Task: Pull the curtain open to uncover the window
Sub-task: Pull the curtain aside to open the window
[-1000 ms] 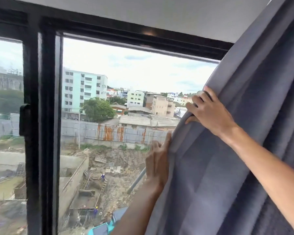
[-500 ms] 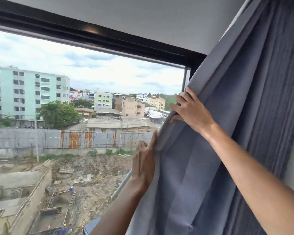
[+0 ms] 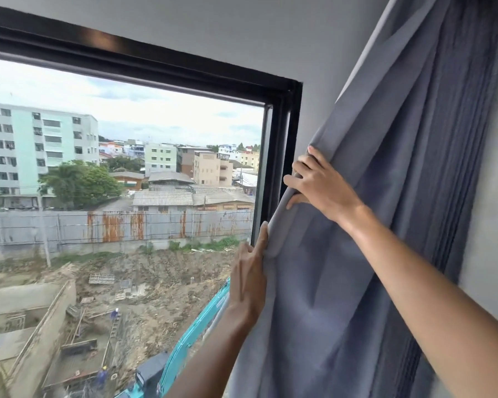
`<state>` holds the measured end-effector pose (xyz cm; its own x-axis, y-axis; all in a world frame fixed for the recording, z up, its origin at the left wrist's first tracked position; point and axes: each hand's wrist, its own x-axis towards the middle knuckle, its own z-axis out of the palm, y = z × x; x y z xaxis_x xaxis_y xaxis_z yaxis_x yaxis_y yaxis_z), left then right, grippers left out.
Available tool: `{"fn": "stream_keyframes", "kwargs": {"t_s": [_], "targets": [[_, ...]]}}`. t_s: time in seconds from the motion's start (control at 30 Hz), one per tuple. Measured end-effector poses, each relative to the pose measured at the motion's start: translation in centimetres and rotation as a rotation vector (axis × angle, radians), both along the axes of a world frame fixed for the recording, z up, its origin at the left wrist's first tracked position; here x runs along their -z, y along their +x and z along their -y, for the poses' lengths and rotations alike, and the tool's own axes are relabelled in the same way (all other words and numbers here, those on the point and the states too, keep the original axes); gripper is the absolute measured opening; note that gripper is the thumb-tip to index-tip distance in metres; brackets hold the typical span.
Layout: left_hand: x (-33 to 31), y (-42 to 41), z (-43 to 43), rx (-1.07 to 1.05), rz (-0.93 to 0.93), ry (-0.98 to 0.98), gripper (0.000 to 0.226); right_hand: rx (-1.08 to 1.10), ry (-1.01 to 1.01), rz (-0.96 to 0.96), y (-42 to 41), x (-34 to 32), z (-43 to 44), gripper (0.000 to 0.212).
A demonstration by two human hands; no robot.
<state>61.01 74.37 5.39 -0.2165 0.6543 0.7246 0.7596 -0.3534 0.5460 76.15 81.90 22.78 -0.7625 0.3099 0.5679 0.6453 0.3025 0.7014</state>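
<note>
Curtain hangs bunched at the window's right side, past the frame. Right hand clenches its leading edge; left hand, lower, pinches the same edge, fingers extended.

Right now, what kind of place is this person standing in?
Probably an upstairs room in a town building. Both hands, left and right, hold a grey curtain beside a black-framed window, and the view looks down onto a construction site and rooftops.

Grey wall, daylit construction site
</note>
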Motion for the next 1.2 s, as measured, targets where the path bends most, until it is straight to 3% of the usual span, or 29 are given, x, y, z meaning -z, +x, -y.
{"fn": "stream_keyframes", "kwargs": {"t_s": [0.27, 0.47, 0.7, 0.77, 0.87, 1.07, 1.2], "targets": [[3.2, -2.9, -4.1, 0.006, 0.032, -0.064, 0.092, -0.073, -0.104, -0.013, -3.4, 2.3, -3.3, 0.042], [5.1, -2.7, -4.6, 0.025, 0.113, -0.121, 0.072, -0.068, -0.118, 0.022, -3.9, 4.7, -3.8, 0.043], [7.2, -1.2, -2.6, 0.113, 0.061, -0.128, 0.067, 0.031, -0.147, 0.047, -2.4, 6.2, -0.2, 0.046], [8.2, -0.8, -0.7, 0.113, 0.021, -0.111, 0.062, 0.004, -0.077, 0.044, -2.3, 6.9, 0.5, 0.046], [8.2, -0.5, 0.9, 0.091, 0.067, -0.112, 0.056, 0.013, -0.087, 0.030, -2.5, 7.8, 2.3, 0.046], [8.7, -1.7, 2.9, 0.136, 0.025, -0.207, 0.074, 0.052, -0.131, -0.014, -3.5, 8.6, 4.2, 0.048], [8.4, -3.0, 4.3, 0.125, -0.025, -0.192, 0.061, 0.041, -0.151, -0.065, -4.2, 9.3, 5.5, 0.047]]}}
